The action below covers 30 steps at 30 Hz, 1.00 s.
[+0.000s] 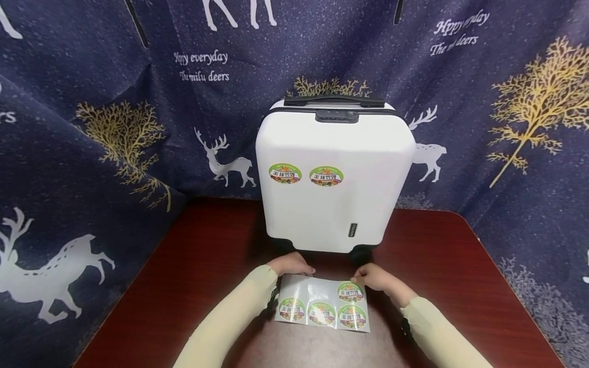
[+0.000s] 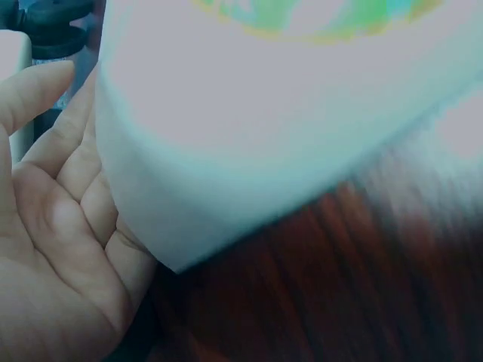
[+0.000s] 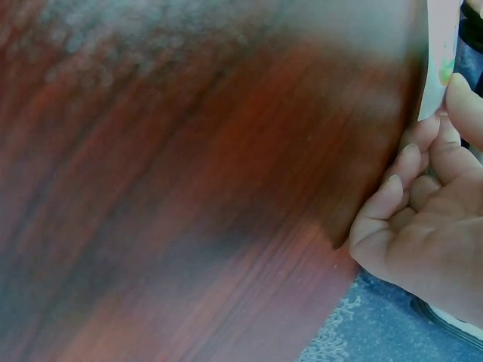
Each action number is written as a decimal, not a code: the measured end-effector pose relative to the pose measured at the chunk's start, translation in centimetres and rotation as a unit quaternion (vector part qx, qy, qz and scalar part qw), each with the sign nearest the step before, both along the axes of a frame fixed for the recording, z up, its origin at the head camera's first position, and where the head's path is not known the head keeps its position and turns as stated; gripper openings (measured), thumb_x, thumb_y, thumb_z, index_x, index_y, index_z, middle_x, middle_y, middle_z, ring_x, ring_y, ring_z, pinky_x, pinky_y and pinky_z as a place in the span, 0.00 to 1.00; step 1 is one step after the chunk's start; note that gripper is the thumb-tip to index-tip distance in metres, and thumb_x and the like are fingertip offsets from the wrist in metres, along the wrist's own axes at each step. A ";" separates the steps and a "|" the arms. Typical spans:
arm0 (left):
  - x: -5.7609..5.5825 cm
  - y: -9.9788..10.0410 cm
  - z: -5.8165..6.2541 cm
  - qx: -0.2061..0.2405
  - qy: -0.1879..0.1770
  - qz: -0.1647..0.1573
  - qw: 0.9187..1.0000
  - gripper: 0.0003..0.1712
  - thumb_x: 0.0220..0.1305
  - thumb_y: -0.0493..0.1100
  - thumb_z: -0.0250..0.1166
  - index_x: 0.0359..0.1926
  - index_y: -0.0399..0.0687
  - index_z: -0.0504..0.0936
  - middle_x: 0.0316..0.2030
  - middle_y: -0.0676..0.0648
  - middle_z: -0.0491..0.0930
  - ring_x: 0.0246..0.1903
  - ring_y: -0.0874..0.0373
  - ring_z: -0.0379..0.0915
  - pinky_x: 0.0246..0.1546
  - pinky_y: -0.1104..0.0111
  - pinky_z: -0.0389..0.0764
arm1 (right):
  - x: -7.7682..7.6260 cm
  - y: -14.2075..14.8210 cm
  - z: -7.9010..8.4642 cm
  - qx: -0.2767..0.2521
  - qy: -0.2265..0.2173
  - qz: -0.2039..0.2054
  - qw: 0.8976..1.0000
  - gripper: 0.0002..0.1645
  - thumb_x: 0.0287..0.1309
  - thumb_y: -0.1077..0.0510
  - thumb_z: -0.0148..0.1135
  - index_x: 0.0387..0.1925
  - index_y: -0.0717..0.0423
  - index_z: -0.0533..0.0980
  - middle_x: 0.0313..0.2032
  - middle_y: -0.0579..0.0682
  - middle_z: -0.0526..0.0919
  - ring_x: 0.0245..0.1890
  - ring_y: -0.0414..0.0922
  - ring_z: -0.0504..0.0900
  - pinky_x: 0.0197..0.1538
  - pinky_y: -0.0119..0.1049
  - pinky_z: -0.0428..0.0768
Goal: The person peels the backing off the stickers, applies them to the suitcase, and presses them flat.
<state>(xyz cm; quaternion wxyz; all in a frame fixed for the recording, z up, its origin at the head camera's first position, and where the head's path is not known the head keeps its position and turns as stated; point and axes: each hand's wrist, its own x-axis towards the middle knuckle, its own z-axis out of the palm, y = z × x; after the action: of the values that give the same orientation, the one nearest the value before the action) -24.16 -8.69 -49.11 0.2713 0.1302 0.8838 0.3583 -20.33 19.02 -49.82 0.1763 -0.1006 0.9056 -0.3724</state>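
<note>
A glossy white sticker sheet with several oval fruit-label stickers lies low in front of a white suitcase. At its upper left edge is my left hand; the left wrist view shows the fingers partly behind the sheet, the thumb apart from it. My right hand pinches the upper right corner between thumb and fingers, as the right wrist view shows at the sheet's edge. Two similar oval stickers, a left one and a right one, are on the suitcase front.
The suitcase stands upright on a dark red wooden table, with a black handle and a lock on top. Behind hangs a blue curtain printed with white deer and golden trees.
</note>
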 end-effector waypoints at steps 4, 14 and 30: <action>0.0 0.9 0.0 0.005 0.014 -0.011 1.000 0.17 0.64 0.50 0.66 0.39 0.42 0.92 0.38 0.43 0.91 0.37 0.61 0.81 0.41 0.72 0.78 | 0.1 -0.1 0.2 -0.003 0.005 0.003 1.000 0.10 0.64 0.61 0.65 0.28 0.64 0.83 0.24 0.49 0.83 0.29 0.40 0.74 0.36 0.34 0.73; 0.3 3.0 0.1 0.002 0.031 -0.037 0.999 0.17 0.60 0.49 0.69 0.38 0.38 0.91 0.36 0.44 0.90 0.31 0.62 0.75 0.38 0.70 0.78 | 0.3 -0.3 0.3 0.003 0.007 -0.004 1.000 0.10 0.64 0.61 0.65 0.28 0.64 0.83 0.25 0.48 0.83 0.29 0.41 0.74 0.35 0.34 0.73; 0.2 5.4 -0.2 0.012 0.019 -0.030 0.999 0.13 0.61 0.46 0.71 0.41 0.42 0.91 0.43 0.43 0.90 0.45 0.53 0.83 0.55 0.61 0.81 | 0.4 -0.3 0.0 -0.001 0.012 -0.015 1.000 0.10 0.64 0.61 0.65 0.28 0.63 0.83 0.25 0.48 0.82 0.29 0.41 0.74 0.36 0.33 0.72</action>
<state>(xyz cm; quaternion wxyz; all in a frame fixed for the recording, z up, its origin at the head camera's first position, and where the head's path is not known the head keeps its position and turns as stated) -23.91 -3.24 -49.33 0.2635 0.1667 0.8801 0.3581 -19.95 18.69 -49.78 0.1596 -0.0919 0.9087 -0.3747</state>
